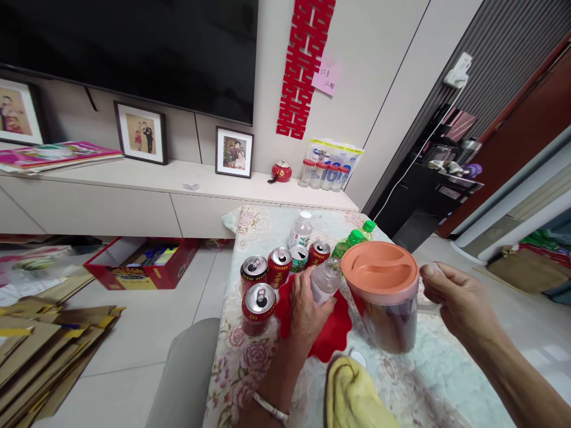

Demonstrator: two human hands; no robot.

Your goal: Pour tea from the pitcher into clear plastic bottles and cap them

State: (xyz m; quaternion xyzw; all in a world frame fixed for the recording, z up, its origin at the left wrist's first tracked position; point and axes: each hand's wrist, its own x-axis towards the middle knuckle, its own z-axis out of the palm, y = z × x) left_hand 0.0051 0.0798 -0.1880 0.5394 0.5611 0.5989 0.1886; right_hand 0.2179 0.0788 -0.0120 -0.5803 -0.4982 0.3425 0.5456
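My left hand (307, 315) is wrapped round a clear plastic bottle (325, 280) with an uncapped mouth, over a wavy-edged red mat (332, 333). Close beside it stands a clear pitcher (388, 321) of dark liquid, topped by an orange lid (379, 267). My right hand (461, 303) is closed at the pitcher's handle side; the fingers partly hide the handle. Several opened drink cans (259, 306) stand left of the bottle. Behind are a white-capped bottle (300, 230) and green-capped bottles (352, 241). A white cap (357, 358) and a yellow cloth (354, 395) lie nearer me.
A flowered tablecloth (250, 362) covers the table. A grey stool (190, 380) stands at its left. Farther left are a red box (143, 273) and flattened cardboard (53, 351) on the floor. A low cabinet (196, 184) with picture frames and lidded jars (318, 176) runs behind.
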